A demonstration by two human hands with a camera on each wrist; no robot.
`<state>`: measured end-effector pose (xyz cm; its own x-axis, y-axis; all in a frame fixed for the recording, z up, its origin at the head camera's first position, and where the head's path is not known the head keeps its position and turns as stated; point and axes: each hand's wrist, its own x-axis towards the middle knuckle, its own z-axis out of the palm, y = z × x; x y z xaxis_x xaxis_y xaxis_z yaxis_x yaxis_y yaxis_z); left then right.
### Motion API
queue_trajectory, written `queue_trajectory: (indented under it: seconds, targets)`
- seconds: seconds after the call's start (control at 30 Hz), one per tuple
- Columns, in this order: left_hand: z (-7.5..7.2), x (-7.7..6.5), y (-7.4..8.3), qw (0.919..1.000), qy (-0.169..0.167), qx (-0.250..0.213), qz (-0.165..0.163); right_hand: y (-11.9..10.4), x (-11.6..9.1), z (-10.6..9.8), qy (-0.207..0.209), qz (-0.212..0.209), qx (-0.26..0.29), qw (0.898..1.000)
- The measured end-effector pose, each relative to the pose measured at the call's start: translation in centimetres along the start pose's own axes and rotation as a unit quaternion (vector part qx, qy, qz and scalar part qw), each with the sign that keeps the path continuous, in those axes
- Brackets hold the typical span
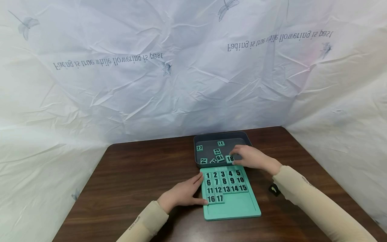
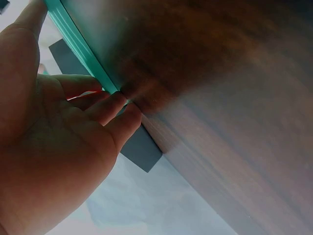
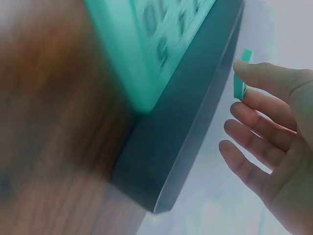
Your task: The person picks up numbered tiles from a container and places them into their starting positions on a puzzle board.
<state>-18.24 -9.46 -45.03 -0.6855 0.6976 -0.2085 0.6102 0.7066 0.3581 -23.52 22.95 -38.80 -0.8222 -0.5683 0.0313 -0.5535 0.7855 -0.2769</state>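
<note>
In the head view my right hand (image 1: 252,157) pinches a green number tile marked 18 (image 1: 230,159) between thumb and finger, over the near right part of a dark grey tray (image 1: 222,135). The right wrist view shows the tile (image 3: 239,86) edge-on, with the other fingers spread apart. My left hand (image 1: 184,192) rests along the left edge of a green number board (image 1: 239,205), thumb and fingers spread. Tiles 1 to 17 lie in order on the board, the last row holding 16 (image 1: 211,199) and 17 (image 1: 220,198).
Several loose tiles lie in the tray, among them 22 (image 1: 199,148), 21 (image 1: 221,143), 23 (image 1: 217,151) and 19 (image 1: 219,158). A small black object (image 1: 274,190) sits by the right sleeve on the brown wooden table (image 1: 145,168). White printed sheeting (image 1: 193,94) hangs behind.
</note>
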Motion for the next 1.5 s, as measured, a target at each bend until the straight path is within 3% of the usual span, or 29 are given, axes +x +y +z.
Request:
queue_trajectory:
  seconds: [0.37, 0.53, 0.7, 0.97, 1.17, 1.5]
  targets:
    - [0.0, 0.0, 0.0, 1.0, 0.0, -0.004, 0.0, -4.8, -5.7, 2.3, -0.027, -0.041, 0.076, 0.996]
    - [0.1, 0.0, -0.2, 1.0, 0.004, -0.002, -0.001, -6.4, -7.9, 3.9, -0.053, -0.037, 0.074, 0.995]
    - [0.0, 0.1, -0.2, 0.9999, 0.006, -0.002, -0.009, -7.4, -9.1, 4.9, -0.044, -0.031, 0.055, 0.997]
    - [0.0, 0.1, -0.1, 0.9999, 0.005, -0.008, -0.01, -8.0, -9.3, 6.4, -0.002, -0.01, 0.064, 0.998]
    - [0.1, -0.2, 0.0, 0.9999, 0.003, -0.011, -0.006, -8.1, -8.8, 7.0, 0.01, -0.011, 0.086, 0.996]
    - [0.1, -0.1, -0.1, 1.0, 0.007, -0.005, -0.005, -8.4, -7.5, 6.9, 0.015, -0.018, 0.071, 0.997]
